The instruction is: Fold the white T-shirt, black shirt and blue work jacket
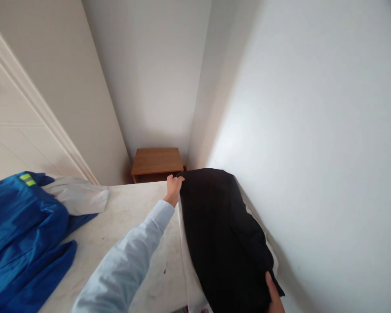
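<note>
A long black garment [215,226], perhaps a jacket or trousers, lies lengthwise along the wall side of a white, stained surface [143,252]. My left hand [174,188], in a light blue sleeve, reaches forward and pinches the garment's far left corner. At the near right edge, part of my right hand [274,296] shows at the bottom of the view; a digit rests on the cloth and the other fingers are hidden. White cloth [195,278] peeks out from under the garment's left side.
To the left lie a blue garment [29,234] with a yellow-green and grey reflective strip and a pale grey cloth [80,195]. A low brown wooden table [158,160] stands beyond the far edge. A white wall [319,130] borders the right; a pale cabinet [61,87] stands left.
</note>
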`<control>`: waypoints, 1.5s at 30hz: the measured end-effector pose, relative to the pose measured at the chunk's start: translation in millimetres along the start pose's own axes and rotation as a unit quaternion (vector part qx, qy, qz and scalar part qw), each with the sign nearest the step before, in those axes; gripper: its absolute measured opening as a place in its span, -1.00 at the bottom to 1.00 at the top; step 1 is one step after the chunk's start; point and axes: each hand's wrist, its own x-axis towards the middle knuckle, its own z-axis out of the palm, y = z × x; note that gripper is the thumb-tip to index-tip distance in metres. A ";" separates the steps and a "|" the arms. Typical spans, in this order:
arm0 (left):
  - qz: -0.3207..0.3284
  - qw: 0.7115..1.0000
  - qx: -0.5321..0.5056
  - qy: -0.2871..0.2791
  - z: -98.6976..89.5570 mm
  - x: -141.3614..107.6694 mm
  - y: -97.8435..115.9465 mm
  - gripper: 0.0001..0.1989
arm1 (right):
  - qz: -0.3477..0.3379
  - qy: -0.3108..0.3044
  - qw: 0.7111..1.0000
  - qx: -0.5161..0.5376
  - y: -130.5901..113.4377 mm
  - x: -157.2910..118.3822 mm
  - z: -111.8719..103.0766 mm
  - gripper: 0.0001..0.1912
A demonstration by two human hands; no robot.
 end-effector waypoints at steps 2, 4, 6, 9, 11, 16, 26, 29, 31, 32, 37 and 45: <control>0.023 1.000 -0.003 0.016 -8.4 -36.7 -14.3 -0.55 | -0.009 0.015 0.999 0.027 -2.5 4.5 -0.8 0.04; 0.065 0.997 -0.027 0.013 -18.8 -82.4 -33.8 -0.60 | -0.041 0.011 0.999 0.028 -2.6 10.8 -7.6 -0.02; 0.094 0.994 -0.042 -0.023 -33.1 -132.8 -56.8 -0.60 | -0.070 0.016 0.997 0.032 0.3 18.7 -16.8 -0.10; 0.092 0.995 -0.012 -0.035 -65.7 -203.0 -90.8 -0.56 | -0.089 0.034 0.993 0.064 8.9 29.7 -26.4 -0.20; 0.075 0.996 0.015 -0.039 -93.6 -238.1 -108.8 -0.53 | -0.107 0.032 0.990 0.080 14.9 32.1 -26.9 -0.30; -0.044 0.988 0.010 -0.147 -149.9 -281.8 -137.0 -0.52 | -0.174 0.002 0.981 0.084 16.4 16.6 -17.3 -0.41; -0.173 0.960 -0.043 -0.215 -114.4 -310.9 -146.3 -0.40 | -0.178 0.041 0.979 0.091 -25.1 18.3 -18.2 -0.65; -0.133 0.969 -0.036 -0.206 -109.7 -310.0 -139.0 -0.49 | -0.215 0.025 0.972 0.091 -29.9 15.5 -24.5 -0.67; -0.101 0.971 -0.052 -0.213 -113.1 -308.8 -137.1 -0.51 | -0.215 0.041 0.970 0.102 -25.3 14.8 -32.8 -0.74; -0.090 0.972 -0.059 -0.208 -116.2 -308.6 -137.5 -0.51 | -0.201 0.056 0.972 0.108 -21.0 15.6 -37.8 -0.79; -0.083 0.982 -0.055 -0.159 -131.9 -310.2 -148.6 -0.53 | -0.217 0.080 0.967 0.108 -2.9 23.5 -55.9 -0.82; -0.141 0.975 -0.064 -0.162 -129.2 -314.7 -139.2 -0.43 | -0.207 0.019 0.978 0.018 -25.2 16.1 -36.3 -0.55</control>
